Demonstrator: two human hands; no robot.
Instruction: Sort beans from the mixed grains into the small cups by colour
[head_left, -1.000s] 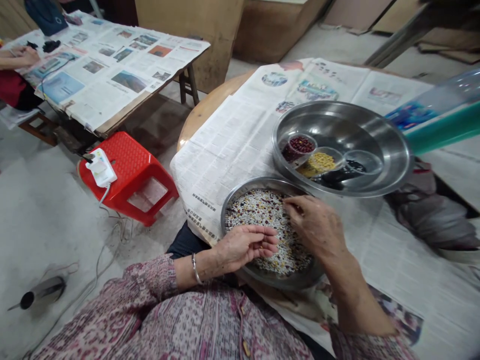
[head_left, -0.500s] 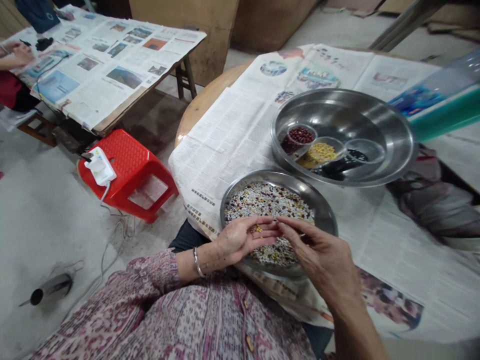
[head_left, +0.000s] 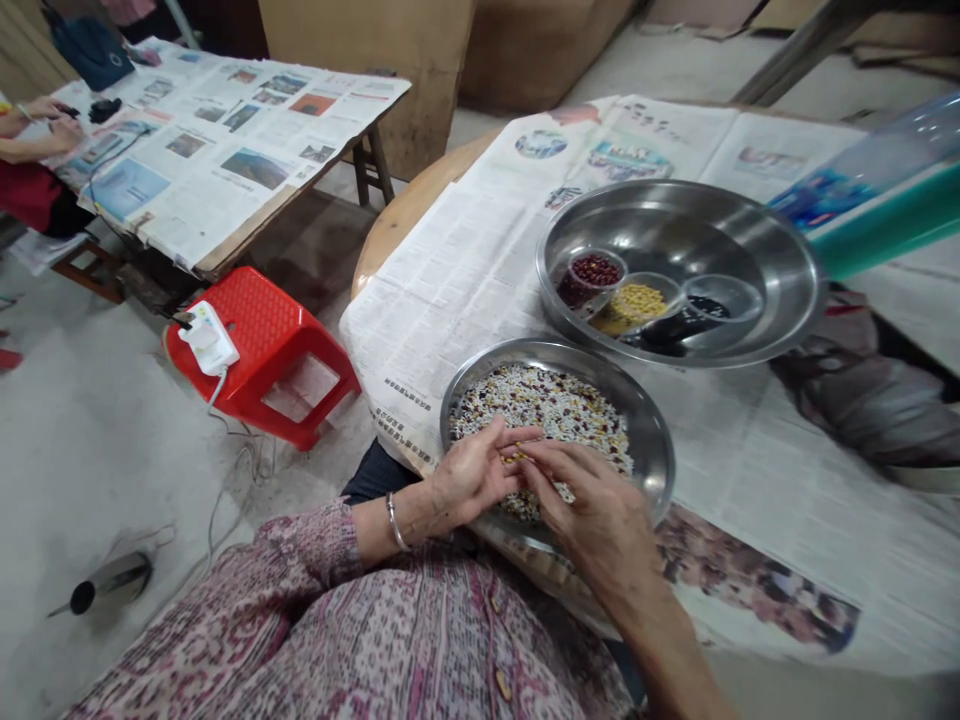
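In the head view, the person's left hand [head_left: 472, 475] is cupping palm-up above a shallow steel bowl [head_left: 654, 450], its fingers curling inward, while the right hand [head_left: 592, 520] is reaching across from the other side. The right fingertips [head_left: 536, 462] are drawing together and are meeting the left fingers just above a few yellow grains [head_left: 513, 457]; whether they are clamping those grains cannot be told. Directly beneath the grip, mixed beans [head_left: 547, 410] are filling the bowl, with white, dark red and yellow seeds showing. A silver bangle [head_left: 394, 522] is circling the left wrist, and a patterned pink sleeve [head_left: 300, 560] is lying behind the hands. Beyond the grip, a wide steel basin [head_left: 720, 235] is resting on spread newspaper [head_left: 442, 285] and is holding three clear cups: red beans [head_left: 595, 270], yellow beans [head_left: 628, 305] and black beans [head_left: 688, 325]. Left of the grip, a red plastic stool [head_left: 262, 355] is standing on the concrete floor, carrying a white power strip [head_left: 208, 338]. Far to the upper left, a co-worker's hands [head_left: 52, 125] are working at a newspaper-covered table [head_left: 232, 150].
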